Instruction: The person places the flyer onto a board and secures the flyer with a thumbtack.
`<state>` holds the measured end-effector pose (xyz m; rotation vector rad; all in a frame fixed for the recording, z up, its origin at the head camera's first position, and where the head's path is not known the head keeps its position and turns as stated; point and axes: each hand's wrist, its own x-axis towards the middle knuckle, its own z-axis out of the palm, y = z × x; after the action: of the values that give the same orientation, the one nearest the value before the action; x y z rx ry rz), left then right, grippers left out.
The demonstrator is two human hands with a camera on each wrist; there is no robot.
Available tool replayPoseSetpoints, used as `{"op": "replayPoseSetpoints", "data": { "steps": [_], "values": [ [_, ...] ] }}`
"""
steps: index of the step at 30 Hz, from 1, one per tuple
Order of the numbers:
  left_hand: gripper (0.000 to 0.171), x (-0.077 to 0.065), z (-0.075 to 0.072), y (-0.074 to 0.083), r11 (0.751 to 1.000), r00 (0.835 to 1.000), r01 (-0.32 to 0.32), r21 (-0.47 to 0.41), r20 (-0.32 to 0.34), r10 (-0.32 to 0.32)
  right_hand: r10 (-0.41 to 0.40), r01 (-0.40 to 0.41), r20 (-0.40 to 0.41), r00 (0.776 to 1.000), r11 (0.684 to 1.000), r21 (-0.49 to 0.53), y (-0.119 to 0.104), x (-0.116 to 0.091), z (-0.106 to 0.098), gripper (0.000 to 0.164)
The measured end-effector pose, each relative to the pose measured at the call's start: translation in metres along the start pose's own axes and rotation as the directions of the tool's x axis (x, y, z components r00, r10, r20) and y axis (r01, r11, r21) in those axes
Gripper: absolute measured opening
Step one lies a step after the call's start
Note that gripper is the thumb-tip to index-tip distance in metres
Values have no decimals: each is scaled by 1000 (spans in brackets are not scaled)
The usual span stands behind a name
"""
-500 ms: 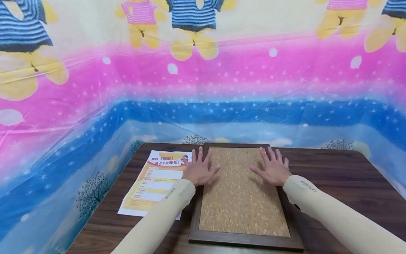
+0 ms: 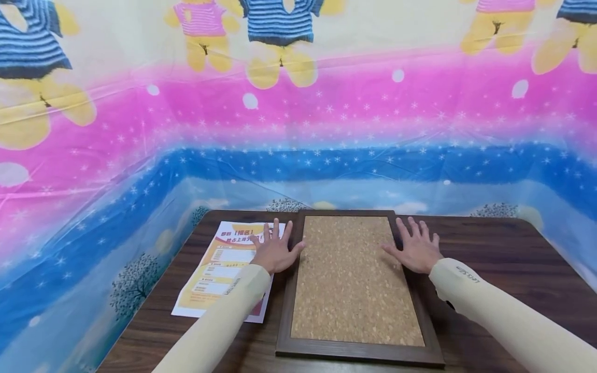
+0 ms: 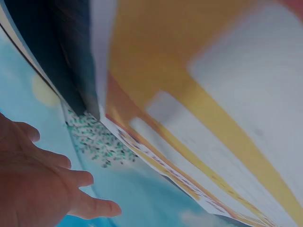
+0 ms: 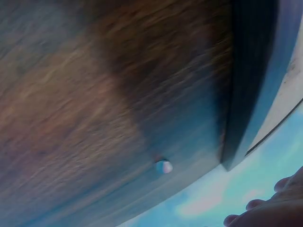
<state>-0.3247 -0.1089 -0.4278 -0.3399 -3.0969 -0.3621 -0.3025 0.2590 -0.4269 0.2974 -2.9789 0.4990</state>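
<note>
A cork board point(image 2: 356, 290) in a brown frame point(image 2: 359, 351) lies flat on the table, its long sides running away from me. My left hand point(image 2: 277, 251), fingers spread straight, hovers between the board's left edge and a printed sheet point(image 2: 205, 300), covering part of both. Over the board's right edge my right hand point(image 2: 416, 251) is spread likewise and holds nothing. In the left wrist view the palm and fingers point(image 3: 80, 178) appear apart from the sheet. A small round blue-and-white thing point(image 4: 164, 166) sits on the table in the right wrist view; its kind is unclear.
The dark wood-grain table point(image 2: 503, 290) extends on both sides of the board. Behind it and along its left hangs a printed cloth point(image 2: 298, 166) with bears, snowflakes and trees, close to the table's edges.
Both hands have moved apart: the left one leftward off the cork towards the sheet, the right one rightward. The board and sheet have stayed in place; the head view has shifted slightly.
</note>
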Motion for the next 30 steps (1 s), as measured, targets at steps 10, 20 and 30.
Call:
{"op": "replayPoseSetpoints", "data": {
  "steps": [10, 20, 30],
  "values": [
    [80, -7, -5, -20, 999, 999, 42, 23, 21, -42, 48, -49, 36, 998, 998, 36, 27, -3, -2, 88],
    [79, -11, -13, -44, 994, 996, 89, 56, 7, -90, 67, -70, 55, 996, 996, 58, 39, -7, -5, 89],
    [76, -25, -22, -77, 985, 985, 168, 38, 36, -170, 19, -26, 77, 997, 996, 88, 53, -11, -4, 79]
  ]
}}
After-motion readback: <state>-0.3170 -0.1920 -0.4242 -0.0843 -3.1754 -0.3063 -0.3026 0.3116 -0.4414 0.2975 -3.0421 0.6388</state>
